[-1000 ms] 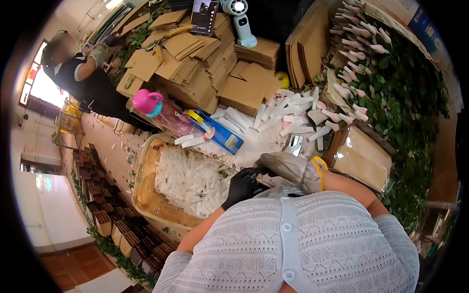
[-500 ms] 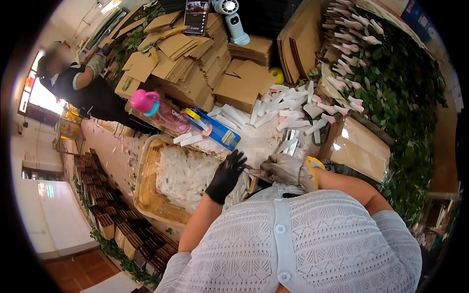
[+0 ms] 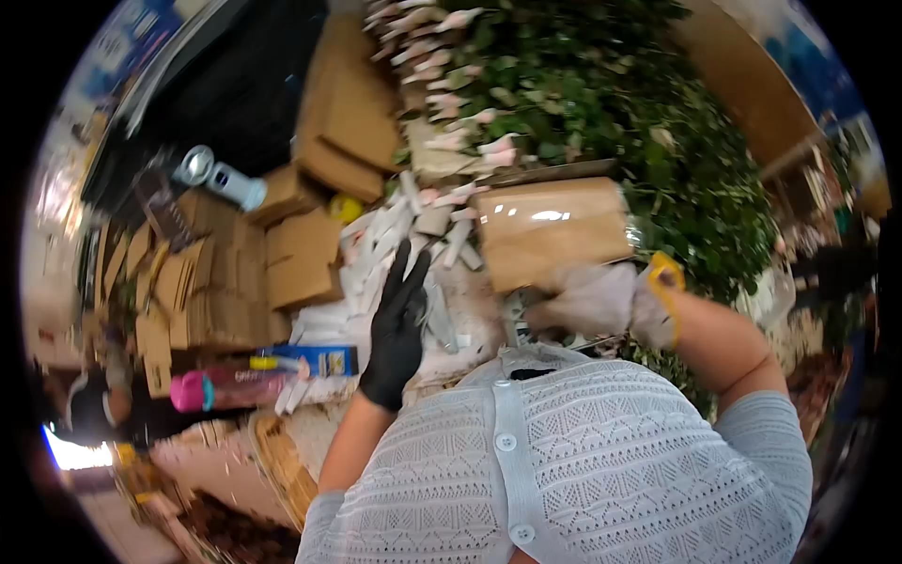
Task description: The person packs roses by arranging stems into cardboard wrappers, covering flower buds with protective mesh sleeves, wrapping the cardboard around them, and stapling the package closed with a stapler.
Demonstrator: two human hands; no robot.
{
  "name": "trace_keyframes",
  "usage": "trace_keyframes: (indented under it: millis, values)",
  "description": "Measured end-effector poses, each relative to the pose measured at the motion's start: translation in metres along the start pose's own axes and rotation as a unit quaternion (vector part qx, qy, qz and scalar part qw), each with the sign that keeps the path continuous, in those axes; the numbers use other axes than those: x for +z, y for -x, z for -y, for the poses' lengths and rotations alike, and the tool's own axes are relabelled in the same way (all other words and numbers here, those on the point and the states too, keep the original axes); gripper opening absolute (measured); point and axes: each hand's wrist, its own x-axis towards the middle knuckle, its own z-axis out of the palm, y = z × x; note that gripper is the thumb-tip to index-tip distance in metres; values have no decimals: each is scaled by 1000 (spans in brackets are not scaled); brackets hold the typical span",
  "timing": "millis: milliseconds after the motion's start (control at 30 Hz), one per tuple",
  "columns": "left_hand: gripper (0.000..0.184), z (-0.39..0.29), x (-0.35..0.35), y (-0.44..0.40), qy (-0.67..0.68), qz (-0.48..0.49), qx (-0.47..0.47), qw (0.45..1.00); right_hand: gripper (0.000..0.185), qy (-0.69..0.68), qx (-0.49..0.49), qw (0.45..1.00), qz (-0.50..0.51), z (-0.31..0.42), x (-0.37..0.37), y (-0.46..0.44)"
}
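Observation:
My left hand [image 3: 396,338], in a black glove, is over the table beside the white sleeves [image 3: 381,246], its fingers stretched out. My right hand [image 3: 587,299], in a pale glove with a yellow cuff, is blurred at the near edge of a flat brown package [image 3: 550,230] wrapped in clear plastic. Its fingers are smeared, and whether they hold anything is hidden. A small metallic object [image 3: 516,315] lies just left of my right hand.
Pink-tipped wrapped flowers [image 3: 448,99] with green leaves [image 3: 601,94] fill the back right. Cardboard pieces [image 3: 221,277], a pink bottle [image 3: 225,389], a blue box [image 3: 324,360] and a light-blue fan [image 3: 230,181] are on the left. Another person [image 3: 99,395] is at the far left.
The view has swung to the right. My left hand has moved from the front edge to beside the white sleeves, and my right hand has moved to the brown package.

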Motion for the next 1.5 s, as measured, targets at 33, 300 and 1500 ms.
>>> trace_keyframes:
  millis: [33,300,1500]
  values:
    - [43,-11,18,-29,-118,-8,75,990,36,-36,60,997,-28,5,-20,20]
    - [65,39,111,-97,-411,-78,114,901,27,265,104,959,4,-129,-54,-102]
    - [49,67,186,-40,21,322,-138,937,16,127,-253,685,-672,-83,82,-125]
